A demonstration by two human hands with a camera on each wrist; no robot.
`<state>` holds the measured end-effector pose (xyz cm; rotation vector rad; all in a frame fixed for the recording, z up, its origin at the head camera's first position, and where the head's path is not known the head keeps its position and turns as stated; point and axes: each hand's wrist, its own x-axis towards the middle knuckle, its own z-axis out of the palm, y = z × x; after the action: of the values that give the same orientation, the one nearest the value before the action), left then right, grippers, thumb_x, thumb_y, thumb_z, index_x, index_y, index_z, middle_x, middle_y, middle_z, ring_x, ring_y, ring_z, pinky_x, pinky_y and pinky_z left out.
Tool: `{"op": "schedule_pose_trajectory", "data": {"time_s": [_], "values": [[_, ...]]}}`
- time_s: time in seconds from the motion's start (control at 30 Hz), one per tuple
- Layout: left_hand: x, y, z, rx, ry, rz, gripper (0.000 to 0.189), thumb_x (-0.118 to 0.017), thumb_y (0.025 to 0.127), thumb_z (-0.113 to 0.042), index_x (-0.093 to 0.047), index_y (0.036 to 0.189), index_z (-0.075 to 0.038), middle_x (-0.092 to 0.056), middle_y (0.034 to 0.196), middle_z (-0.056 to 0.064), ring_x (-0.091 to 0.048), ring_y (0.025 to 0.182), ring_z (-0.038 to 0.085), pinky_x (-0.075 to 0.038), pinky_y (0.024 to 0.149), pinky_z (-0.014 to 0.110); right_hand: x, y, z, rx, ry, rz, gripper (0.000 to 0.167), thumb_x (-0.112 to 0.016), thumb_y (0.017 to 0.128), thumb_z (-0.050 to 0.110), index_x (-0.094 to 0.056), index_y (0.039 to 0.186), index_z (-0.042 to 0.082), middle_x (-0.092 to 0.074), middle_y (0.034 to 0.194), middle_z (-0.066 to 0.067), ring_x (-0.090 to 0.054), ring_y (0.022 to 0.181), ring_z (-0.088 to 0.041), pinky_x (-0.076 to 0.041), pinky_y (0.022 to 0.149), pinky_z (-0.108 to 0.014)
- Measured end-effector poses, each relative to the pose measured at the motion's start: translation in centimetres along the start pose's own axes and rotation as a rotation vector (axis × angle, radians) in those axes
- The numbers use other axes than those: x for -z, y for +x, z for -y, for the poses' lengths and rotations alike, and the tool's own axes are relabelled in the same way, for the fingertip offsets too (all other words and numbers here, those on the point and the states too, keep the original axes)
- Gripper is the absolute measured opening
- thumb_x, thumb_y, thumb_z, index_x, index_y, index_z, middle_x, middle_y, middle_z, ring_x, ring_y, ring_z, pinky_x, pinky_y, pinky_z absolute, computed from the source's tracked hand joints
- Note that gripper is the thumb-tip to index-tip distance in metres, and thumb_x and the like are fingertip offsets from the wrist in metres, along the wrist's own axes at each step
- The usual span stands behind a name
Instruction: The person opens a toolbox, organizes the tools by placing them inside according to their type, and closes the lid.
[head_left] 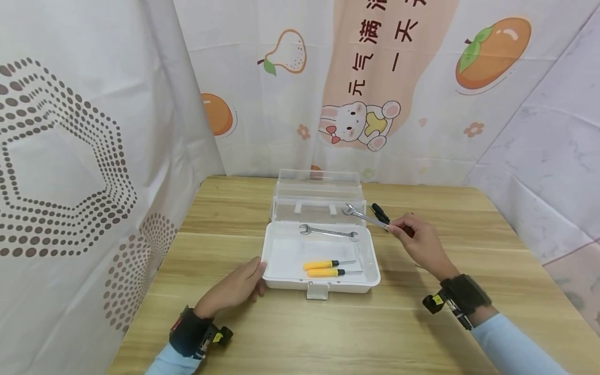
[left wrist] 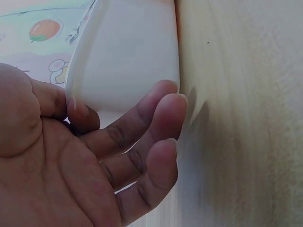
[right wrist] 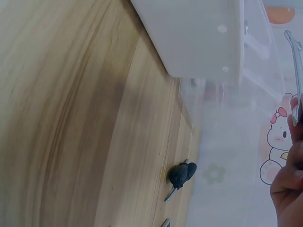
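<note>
A white toolbox (head_left: 287, 250) sits on the table with its clear lid (head_left: 319, 190) tilted back. In it lie a double open-ended wrench (head_left: 328, 232) and two screwdrivers with yellow handles (head_left: 323, 272). At the box's left front corner, my left hand (head_left: 239, 285) holds the rim between thumb and index finger; the other fingers (left wrist: 165, 116) lie along the outer wall. My right hand (head_left: 419, 242) pinches one end of a second silver wrench (head_left: 364, 215), raised past the box's right rear corner. The wrench's open jaw points left, overlapping the lid in the head view.
Behind the right hand, tools with black handles (right wrist: 179, 175) lie on the wooden table (head_left: 319, 338), to the right of the lid. A printed curtain (head_left: 262, 104) hangs right behind the table's back edge, and white cloth (head_left: 154, 130) hangs on the left.
</note>
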<state>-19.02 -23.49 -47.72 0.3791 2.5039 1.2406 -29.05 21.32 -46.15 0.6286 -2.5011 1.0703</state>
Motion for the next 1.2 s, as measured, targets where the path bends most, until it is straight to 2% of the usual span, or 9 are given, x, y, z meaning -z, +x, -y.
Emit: {"op": "schedule_pose_trajectory", "data": {"time_s": [0.43,0.7,1.0,1.2], "values": [[0.0,0.0,-0.1,0.001,0.012,-0.013,0.042,-0.025,0.115,-0.038,-0.053,0.103,-0.010,-0.063,0.080,0.005,-0.060,0.063,0.021,-0.044,0.059,0.030,-0.7,0.2,0.3,-0.014,0.002,0.023,0.005,-0.071,0.098,0.006,-0.074,0.095,0.008,-0.057,0.079,0.002,-0.044,0.059,-0.012,-0.036,0.050,-0.023],[-0.1,0.0,-0.1,0.022,0.004,-0.015,0.042,-0.026,0.115,-0.040,-0.053,0.104,-0.010,-0.063,0.080,0.006,-0.059,0.064,0.021,-0.044,0.060,0.031,-1.4,0.3,0.8,-0.033,-0.006,0.019,0.004,-0.073,0.097,0.007,-0.074,0.093,0.008,-0.057,0.079,0.002,-0.046,0.063,-0.013,-0.037,0.052,-0.024],[0.0,0.0,-0.1,0.018,0.010,-0.018,0.043,-0.026,0.115,-0.041,-0.053,0.103,-0.010,-0.063,0.080,0.006,-0.060,0.064,0.021,-0.044,0.060,0.031,-2.2,0.5,1.0,-0.029,-0.039,0.009,0.004,-0.074,0.096,0.011,-0.074,0.093,0.012,-0.055,0.077,0.004,-0.046,0.064,-0.014,-0.037,0.053,-0.025],[0.0,0.1,0.1,0.013,0.011,-0.017,0.044,-0.026,0.114,-0.042,-0.053,0.104,-0.010,-0.062,0.080,0.006,-0.060,0.064,0.022,-0.044,0.060,0.031,-2.5,0.8,1.4,-0.022,-0.026,0.010,0.005,-0.073,0.098,0.013,-0.074,0.093,0.011,-0.054,0.077,0.003,-0.046,0.065,-0.014,-0.037,0.054,-0.025]]}}
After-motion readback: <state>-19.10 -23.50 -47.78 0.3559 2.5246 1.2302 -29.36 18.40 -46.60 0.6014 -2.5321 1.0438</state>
